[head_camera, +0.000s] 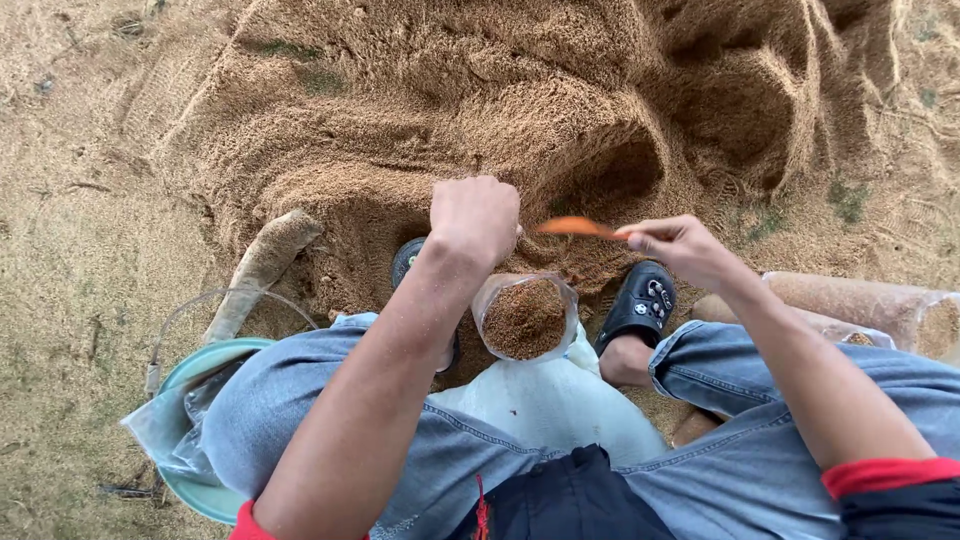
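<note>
Ground: sandy earth under a wide heap of brown sawdust (480, 110), scooped into hollows and ridges.
Left hand (476, 218): fist closed, fingers curled on the rim of the bag (527, 318), holding its mouth up.
Right hand (683, 245): thumb and fingers pinched on the end of an orange scoop (578, 227), held level above and just beyond the bag.
Bag: clear plastic, upright between the person's knees, mouth open, filled with brown sawdust nearly to the rim.
Sack (545, 400): white, lying under the bag against the jeans.
Feet: black clogs (640, 305) planted at the foot of the heap, one either side of the bag; the left one mostly hidden by the forearm.
Right edge: filled plastic tubes (870, 305) of the same sawdust lying on their sides by the right knee.
Left edge: green basin (205, 365) with clear plastic sheet in it, beside the left thigh; a pale, dusty log (262, 268) rests beyond it on the heap's slope.
</note>
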